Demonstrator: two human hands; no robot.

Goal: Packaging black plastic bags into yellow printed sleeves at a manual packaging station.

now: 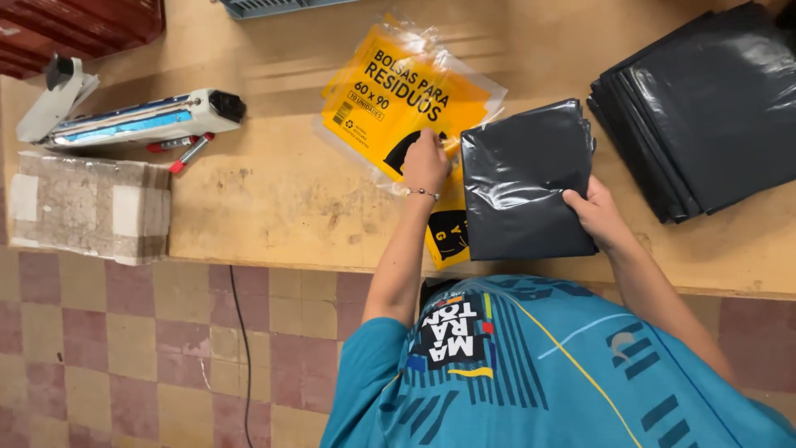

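Closest to me, my right hand (595,214) is pinching the near corner of the folded black bag bundle (522,178), fingers clamped narrow, while my left hand (425,162) is pressing curled fingers on the yellow clear sleeve (396,95). I'm judging the slick plastic could be slipping, the sleeve creasing. Farther off, a black bag stack (705,108) is lying on the table (274,182).

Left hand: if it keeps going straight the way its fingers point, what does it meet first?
The left hand already rests on the yellow printed plastic packet; straight on, it likely meets only more of that packet, then bare wooden table.
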